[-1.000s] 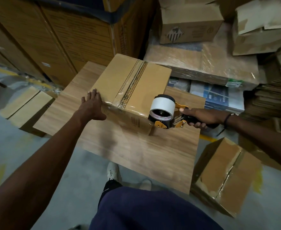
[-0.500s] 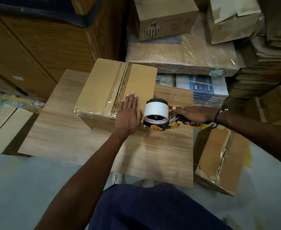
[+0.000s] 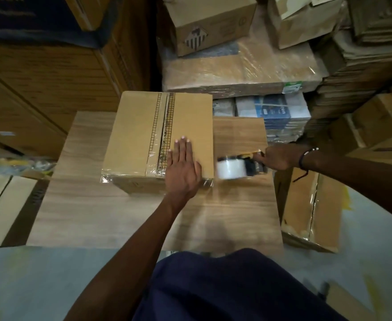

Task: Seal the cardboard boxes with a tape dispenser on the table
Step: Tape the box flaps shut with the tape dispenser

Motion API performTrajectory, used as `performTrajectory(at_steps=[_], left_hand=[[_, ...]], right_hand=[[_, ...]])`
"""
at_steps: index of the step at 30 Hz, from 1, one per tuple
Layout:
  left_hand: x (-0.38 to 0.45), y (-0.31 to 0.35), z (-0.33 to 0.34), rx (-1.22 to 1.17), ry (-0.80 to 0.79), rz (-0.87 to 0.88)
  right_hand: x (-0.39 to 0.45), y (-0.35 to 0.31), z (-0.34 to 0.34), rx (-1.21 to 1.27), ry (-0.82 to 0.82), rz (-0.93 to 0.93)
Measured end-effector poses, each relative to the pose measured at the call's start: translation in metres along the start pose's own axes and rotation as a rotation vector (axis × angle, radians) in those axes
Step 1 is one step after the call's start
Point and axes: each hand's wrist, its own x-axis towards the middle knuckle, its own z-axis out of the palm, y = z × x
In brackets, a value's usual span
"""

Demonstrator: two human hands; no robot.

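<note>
1. Since half a second ago, left hand (image 3: 183,166) slid a bit toward the box's near-right corner, and the tape dispenser (image 3: 239,167) pulled off to 3 o'clock of the box, blurry now.
2. Cardboard box (image 3: 141,135) sits mid-table (image 3: 86,205), clear tape down its middle seam and along the near edge.
3. Left hand lies flat on the lid, fingers straight, pointing 12 o'clock.
4. Right hand (image 3: 277,157) is wrapped round the dispenser handle, just beside the box.
5. Another box (image 3: 310,212) on the floor at 4 o'clock.

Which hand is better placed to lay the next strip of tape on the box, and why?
The right hand: it already grips the tape dispenser just beside the cardboard box. The left hand lies flat on the box top, steadying it.
</note>
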Motion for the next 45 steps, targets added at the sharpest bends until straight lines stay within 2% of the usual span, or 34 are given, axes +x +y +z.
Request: performTrajectory(at_steps=[2,5,8,11,15,19,23,26,28,30,32,35,39,43,45], left_hand=[[0.002,0.000,0.001,-0.019,0.006,0.010],[0.002,0.000,0.003,-0.022,0.016,-0.005],[0.003,0.000,0.004,-0.020,0.021,-0.010],[0.002,0.000,0.003,-0.022,0.024,-0.005],[0.004,0.001,0.003,-0.006,0.030,-0.018],[0.004,0.003,0.003,0.001,0.027,-0.018],[0.004,0.003,0.003,0.000,0.031,-0.019],[0.003,0.002,0.001,-0.006,0.035,-0.019],[0.003,0.003,0.001,-0.006,0.034,-0.020],[0.004,0.003,0.001,-0.010,0.033,-0.025],[0.003,0.003,0.001,-0.010,0.029,-0.026],[0.004,0.002,0.000,-0.020,0.027,-0.021],[0.004,0.001,0.001,-0.037,0.016,-0.020],[0.007,-0.004,0.007,-0.023,-0.006,-0.018],[0.008,-0.005,0.008,-0.037,-0.007,-0.013]], right_hand=[[0.001,0.013,0.019,-0.088,0.024,0.059],[0.002,0.008,0.053,0.105,0.058,0.125],[0.017,-0.004,0.085,0.212,0.237,0.231],[0.038,-0.017,0.115,0.274,0.410,0.258],[0.048,-0.029,0.153,0.306,0.557,0.292],[0.059,-0.023,0.187,0.329,0.573,0.270],[0.065,-0.012,0.208,0.491,0.431,0.208],[0.055,-0.020,0.197,0.574,0.436,0.239],[0.042,-0.039,0.179,0.703,0.600,0.244],[0.032,-0.064,0.158,0.881,0.785,0.142],[0.020,-0.094,0.136,1.065,0.873,0.011],[0.008,-0.144,0.110,1.228,0.860,-0.091],[0.019,-0.197,0.107,1.347,0.766,-0.104],[0.035,-0.221,0.118,1.312,0.859,0.022],[0.042,-0.224,0.122,1.469,0.913,0.029]])
